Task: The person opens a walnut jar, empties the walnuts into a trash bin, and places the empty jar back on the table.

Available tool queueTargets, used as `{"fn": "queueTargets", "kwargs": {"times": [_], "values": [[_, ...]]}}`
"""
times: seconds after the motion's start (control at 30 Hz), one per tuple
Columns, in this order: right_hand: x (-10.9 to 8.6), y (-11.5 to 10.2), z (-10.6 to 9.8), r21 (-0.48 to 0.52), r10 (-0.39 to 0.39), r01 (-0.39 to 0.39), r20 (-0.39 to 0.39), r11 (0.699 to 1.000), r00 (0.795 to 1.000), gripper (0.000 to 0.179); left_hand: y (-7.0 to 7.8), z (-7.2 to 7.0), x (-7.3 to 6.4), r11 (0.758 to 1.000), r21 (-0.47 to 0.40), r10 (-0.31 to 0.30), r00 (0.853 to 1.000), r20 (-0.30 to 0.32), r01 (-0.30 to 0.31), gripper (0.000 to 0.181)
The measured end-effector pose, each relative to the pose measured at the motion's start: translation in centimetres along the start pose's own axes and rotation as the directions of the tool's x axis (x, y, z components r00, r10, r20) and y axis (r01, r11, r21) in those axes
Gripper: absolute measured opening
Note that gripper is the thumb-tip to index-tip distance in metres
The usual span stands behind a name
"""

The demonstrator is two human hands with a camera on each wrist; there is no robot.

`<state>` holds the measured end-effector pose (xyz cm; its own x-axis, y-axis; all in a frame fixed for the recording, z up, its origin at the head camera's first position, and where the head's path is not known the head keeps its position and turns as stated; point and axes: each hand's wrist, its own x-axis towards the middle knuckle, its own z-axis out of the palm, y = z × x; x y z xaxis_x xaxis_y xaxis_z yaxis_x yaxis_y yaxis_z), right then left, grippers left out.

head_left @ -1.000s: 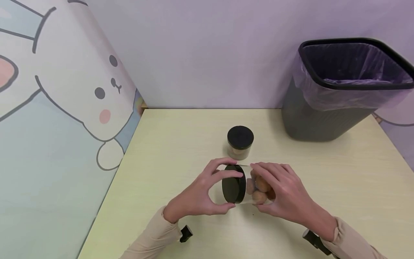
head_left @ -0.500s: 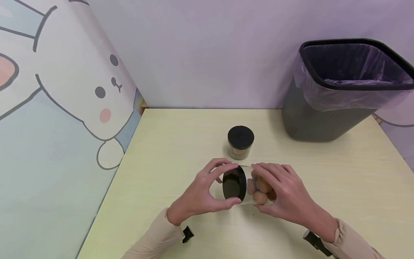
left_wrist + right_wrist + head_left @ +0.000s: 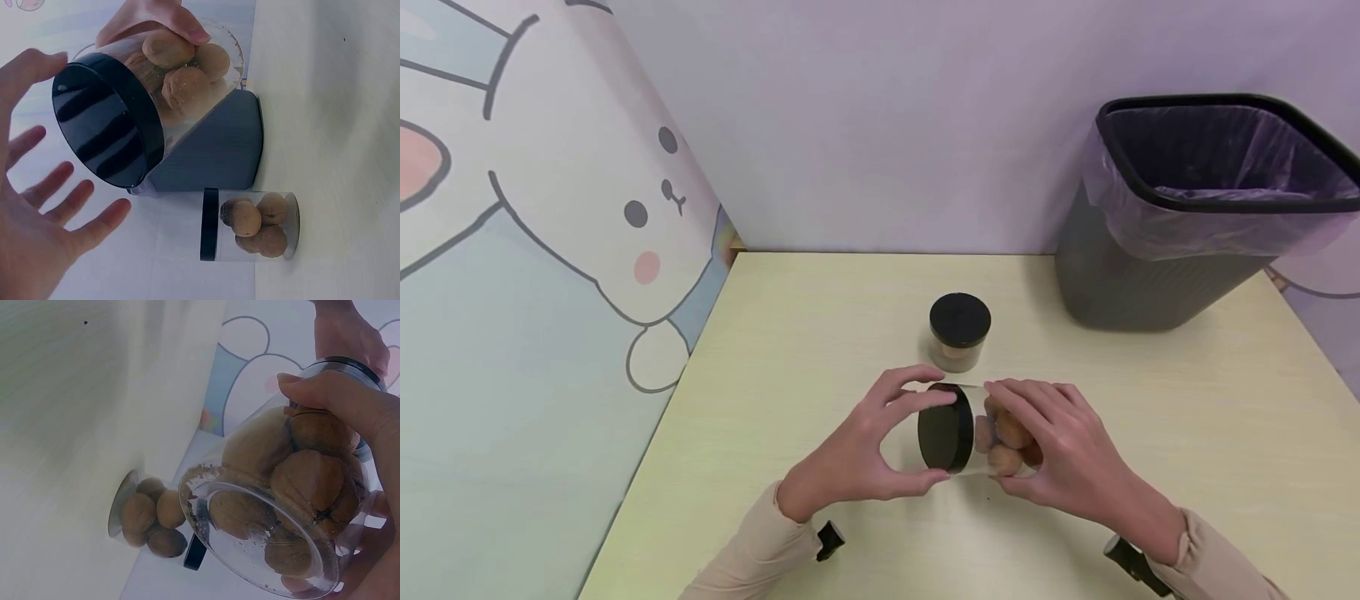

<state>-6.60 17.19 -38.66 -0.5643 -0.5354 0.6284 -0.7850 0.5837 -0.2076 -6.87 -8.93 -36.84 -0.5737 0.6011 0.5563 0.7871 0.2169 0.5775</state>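
Note:
A clear jar (image 3: 247, 440) of walnuts (image 3: 187, 87) is held on its side above the table, its black lid (image 3: 942, 429) facing left. My right hand (image 3: 1063, 442) grips the jar body, thumb on the near side and fingers over the far side. At the lid end is my left hand (image 3: 861, 450), with fingers spread around the lid. In the left wrist view its thumb tip is right at the lid's edge, while the other fingers stand apart from it. Just beyond the hands, a second walnut jar (image 3: 247, 226) stands upright with its black lid on.
A grey trash bin (image 3: 1138, 275) with a purple liner stands at the table's back right. The pale wooden table (image 3: 820, 308) meets a wall behind, and a wall with a rabbit drawing (image 3: 580, 192) runs along the left.
Half a second ago my left thumb and fingers were closed on the lid; they have since spread wider and drawn back. My right hand keeps its grip on the jar.

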Motion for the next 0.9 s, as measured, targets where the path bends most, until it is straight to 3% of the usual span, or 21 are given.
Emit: {"fn": "queueTargets", "kwargs": {"times": [0.3, 0.73, 0.9], "values": [[0.03, -0.03, -0.02, 0.003, 0.001, -0.001, -0.001, 1.0, 1.0, 0.092, 0.49, -0.45, 0.11, 0.994, 0.027, 0.106, 0.991, 0.086, -0.109, 0.059], [0.07, -0.17, -0.12, 0.008, 0.004, -0.004, 0.003, 1.0, 1.0, 0.092, 0.32, -0.21, 0.08, 0.993, 0.032, 0.112, 0.987, 0.115, -0.116, 0.061], [0.06, -0.2, -0.15, 0.007, 0.003, -0.003, 0.002, 1.0, 1.0, 0.092, 0.06, 0.03, -0.02, 0.998, 0.007, 0.066, 0.993, 0.099, -0.067, 0.063]]}}
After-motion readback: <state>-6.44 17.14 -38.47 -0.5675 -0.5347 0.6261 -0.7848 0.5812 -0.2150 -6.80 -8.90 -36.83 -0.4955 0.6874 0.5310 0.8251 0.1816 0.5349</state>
